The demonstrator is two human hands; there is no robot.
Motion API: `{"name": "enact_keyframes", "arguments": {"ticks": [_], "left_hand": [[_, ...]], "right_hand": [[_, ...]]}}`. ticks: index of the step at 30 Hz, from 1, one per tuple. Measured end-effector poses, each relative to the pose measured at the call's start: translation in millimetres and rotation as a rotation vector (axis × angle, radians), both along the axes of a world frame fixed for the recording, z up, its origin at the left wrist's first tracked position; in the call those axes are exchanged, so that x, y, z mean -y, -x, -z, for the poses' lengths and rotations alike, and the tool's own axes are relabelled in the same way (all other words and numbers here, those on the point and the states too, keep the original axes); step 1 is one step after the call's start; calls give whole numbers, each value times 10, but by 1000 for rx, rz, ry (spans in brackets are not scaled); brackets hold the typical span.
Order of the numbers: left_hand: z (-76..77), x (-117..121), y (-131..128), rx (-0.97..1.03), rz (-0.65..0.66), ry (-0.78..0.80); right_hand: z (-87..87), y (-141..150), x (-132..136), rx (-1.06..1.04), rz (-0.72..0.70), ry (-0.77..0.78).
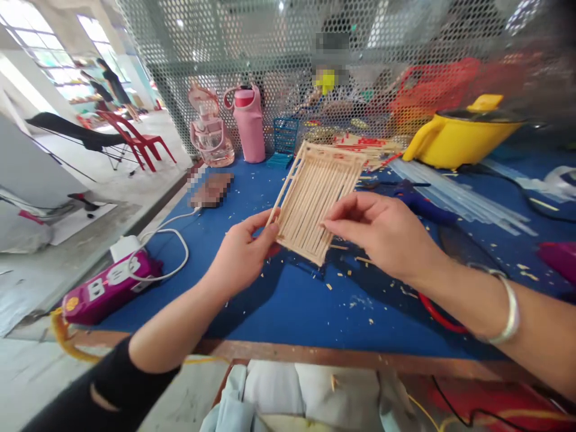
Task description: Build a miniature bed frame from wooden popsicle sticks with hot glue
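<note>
My left hand [245,249] grips the left edge of a small tray-like frame [310,204] made of pale wooden sticks, thumb on the near side. The frame is held tilted above the blue table, its sticks in close parallel rows with a raised rail along the left side. My right hand [382,231] is at the frame's right edge, thumb and forefinger pinched together in front of the sticks. Whether a small piece is between those fingertips, I cannot make out. A bracelet [510,309] is on the right wrist.
Wood scraps litter the blue table [288,321]. Behind stand a pink bottle [249,129], a clear bottle [213,144], a teal rack [284,141] and a yellow pot [459,141]. Glue sticks [463,192] and a blue glue gun [423,204] lie right; a purple power strip [110,285] left.
</note>
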State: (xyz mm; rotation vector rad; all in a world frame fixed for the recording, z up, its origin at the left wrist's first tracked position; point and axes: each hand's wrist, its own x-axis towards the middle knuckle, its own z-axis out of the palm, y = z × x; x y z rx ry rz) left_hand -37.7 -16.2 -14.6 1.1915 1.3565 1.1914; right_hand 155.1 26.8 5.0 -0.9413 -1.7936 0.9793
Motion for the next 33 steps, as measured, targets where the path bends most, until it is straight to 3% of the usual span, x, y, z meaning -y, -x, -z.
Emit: {"name": "enact_keyframes", "arguments": {"ticks": [4, 7, 9, 17, 22, 28, 33], "left_hand": [[128, 251, -238, 442, -290, -78], [149, 326, -356, 767, -418, 20], [119, 335, -381, 860, -428, 97], [33, 445, -368, 845, -130, 423], [92, 428, -393, 841, -118, 408], [123, 336, -356, 836, -129, 383], [90, 206, -275, 810, -129, 384]], "right_hand": [[13, -16, 351, 115, -20, -447], [71, 46, 506, 91, -38, -570], [73, 91, 558, 72, -31, -634], [-16, 73, 562, 5, -54, -730], [106, 26, 438, 166, -31, -674], [173, -113, 488, 561, 5, -831], [268, -251, 724, 636, -128, -597]]}}
